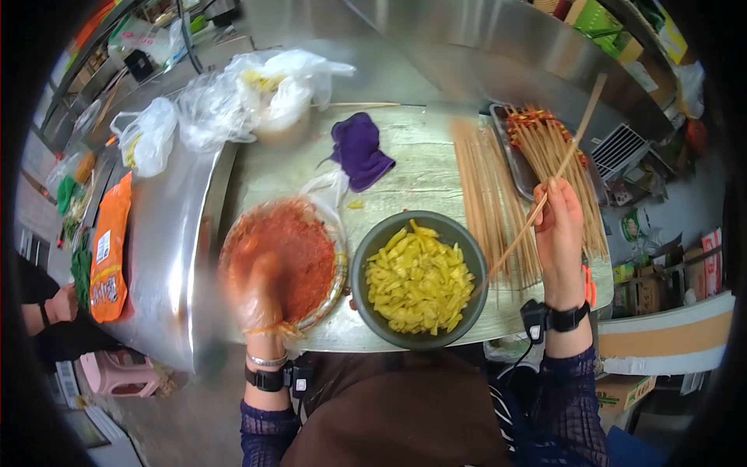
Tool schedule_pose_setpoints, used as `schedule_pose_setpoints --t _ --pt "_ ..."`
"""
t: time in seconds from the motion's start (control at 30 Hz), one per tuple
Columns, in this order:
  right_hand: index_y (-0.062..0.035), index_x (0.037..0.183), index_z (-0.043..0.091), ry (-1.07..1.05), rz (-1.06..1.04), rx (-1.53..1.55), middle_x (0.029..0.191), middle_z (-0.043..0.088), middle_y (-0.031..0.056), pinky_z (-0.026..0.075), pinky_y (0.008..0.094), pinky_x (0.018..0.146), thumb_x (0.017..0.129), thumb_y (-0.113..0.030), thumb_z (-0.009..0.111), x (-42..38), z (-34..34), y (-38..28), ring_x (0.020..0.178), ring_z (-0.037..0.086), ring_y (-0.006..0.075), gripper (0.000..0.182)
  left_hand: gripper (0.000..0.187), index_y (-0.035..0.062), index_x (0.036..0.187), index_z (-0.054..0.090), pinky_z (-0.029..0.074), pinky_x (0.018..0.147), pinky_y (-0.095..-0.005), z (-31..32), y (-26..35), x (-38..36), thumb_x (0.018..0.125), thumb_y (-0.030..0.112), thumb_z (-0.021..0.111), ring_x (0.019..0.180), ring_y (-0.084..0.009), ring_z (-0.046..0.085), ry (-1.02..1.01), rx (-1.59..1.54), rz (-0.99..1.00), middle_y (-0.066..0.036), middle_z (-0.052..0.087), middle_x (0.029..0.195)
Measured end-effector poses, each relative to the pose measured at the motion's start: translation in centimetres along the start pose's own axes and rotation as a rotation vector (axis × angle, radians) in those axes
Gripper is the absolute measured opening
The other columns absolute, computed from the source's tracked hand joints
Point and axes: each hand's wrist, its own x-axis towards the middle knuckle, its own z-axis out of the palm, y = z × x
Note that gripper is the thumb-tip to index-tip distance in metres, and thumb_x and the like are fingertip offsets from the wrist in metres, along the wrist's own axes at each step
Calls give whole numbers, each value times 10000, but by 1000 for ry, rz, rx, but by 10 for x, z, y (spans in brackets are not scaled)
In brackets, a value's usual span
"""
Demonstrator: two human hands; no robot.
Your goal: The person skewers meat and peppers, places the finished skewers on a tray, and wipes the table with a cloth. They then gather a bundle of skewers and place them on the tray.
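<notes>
My right hand [560,229] is closed, pinching a long bamboo skewer [578,140] that slants from upper right down toward the dark green bowl. In a clear plastic glove, my left hand [263,300] reaches into the red minced meat [310,253]; its fingers are blurred and partly hidden. The meat fills a round bowl [342,272] with plastic at its edge. To the right, the dark green bowl [360,292] holds many yellow-green pickled pepper pieces [420,276]. Bare bamboo skewers [486,194] lie in a row beside that bowl.
Loaded skewers [537,128] rest in a metal tray [510,159] at the back right. A purple cloth [362,152] and plastic bags [233,97] lie toward the back. An orange packet [111,249] is on the steel counter [175,233] at left, near another person's hand [61,303].
</notes>
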Motion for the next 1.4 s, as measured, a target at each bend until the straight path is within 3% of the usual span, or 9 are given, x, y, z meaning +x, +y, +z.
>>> schedule_pose_setpoints --t 0.37,0.47,0.5,0.63,0.67,0.73,0.83,1.23,1.4 --pt "25 895 547 -399 -106 -302 832 557 82 483 222 595 912 -29 556 -92 73 51 669 609 126 58 393 -39 1235 504 490 709 -282 -11 51 10 853 -18 597 822 -181 585 75 43 36 -158 618 1061" --pt "27 878 553 -474 71 -321 790 547 79 476 224 579 924 -36 526 -97 68 35 639 597 124 83 330 -50 1168 545 476 687 -266 -33 52 12 846 -15 607 787 -166 583 -23 242 74 -140 634 1009" --pt "25 852 558 -495 88 -361 763 539 77 469 232 563 949 -75 483 -98 65 33 614 580 122 159 204 -51 1003 626 468 661 -249 -27 52 7 803 -15 647 743 -142 581 0 263 85 -106 654 883" --pt "26 835 561 -471 172 -383 755 528 74 453 238 557 975 -152 447 -104 61 26 595 558 121 253 76 -2 780 678 494 644 -304 -30 44 6 711 17 705 686 -196 628 -286 1246 397 -100 660 725" --pt "26 830 562 -441 158 -380 754 526 75 451 238 559 979 -167 440 -105 60 25 595 555 121 272 165 71 710 675 480 652 -375 -25 40 3 726 226 726 694 -289 619 -273 1413 400 -115 643 719" --pt "26 822 562 -392 136 -369 754 524 76 448 238 567 985 -182 431 -107 57 23 598 550 122 295 289 75 673 658 474 646 -398 -12 38 2 697 356 719 681 -303 618 -303 1698 357 -129 634 693" --pt "24 816 561 -345 114 -358 756 524 80 446 239 583 987 -180 424 -108 54 20 601 544 125 300 331 75 672 657 470 647 -421 4 36 3 687 404 691 654 -312 612 -309 1901 311 -142 631 677" --pt "19 814 557 -291 56 -332 750 518 82 443 240 574 992 -173 413 -111 44 17 593 545 125 299 238 48 696 628 470 617 -484 3 13 11 694 285 658 677 -370 602 -333 1957 336 -184 602 683" --pt "20 811 556 -258 50 -313 752 519 80 445 242 567 992 -176 416 -112 34 18 587 538 125 302 173 36 732 633 474 583 -431 -7 27 15 707 205 656 628 -331 595 -381 1675 393 -174 618 692"
